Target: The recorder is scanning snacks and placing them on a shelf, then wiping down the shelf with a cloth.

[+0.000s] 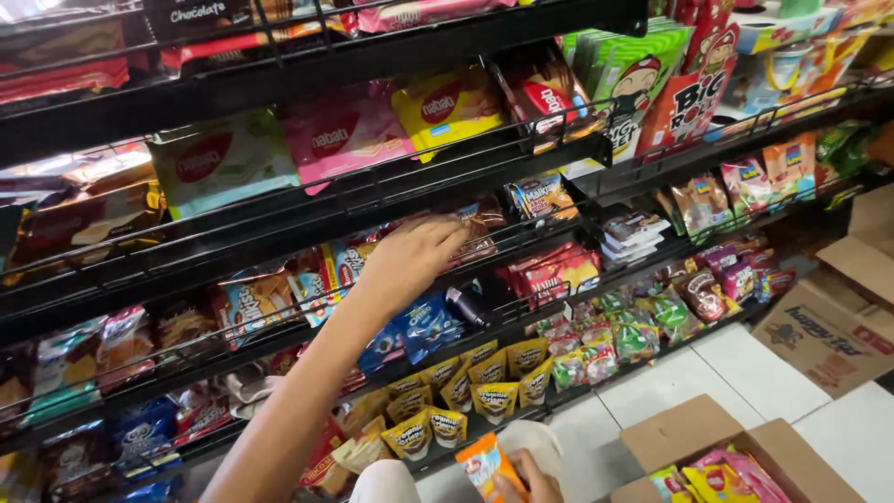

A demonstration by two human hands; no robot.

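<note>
My left hand (pixel 414 256) reaches up to the middle black wire shelf (pixel 307 210). Its fingers lie on a brown snack packet (pixel 477 233) among red and blue packets, and I cannot see whether they grip it. My right hand (pixel 533 482) is low at the bottom edge, shut on a small orange snack packet (pixel 482 464). Just above that hand, on the lowest shelf, stand rows of yellow packets (pixel 484 377).
Black wire shelves full of snack packets fill the view. An open cardboard box (pixel 689 433) with pink and yellow packets sits on the white tile floor (pixel 736 373) at the bottom right. A bigger cardboard box (pixel 829 335) lies further right.
</note>
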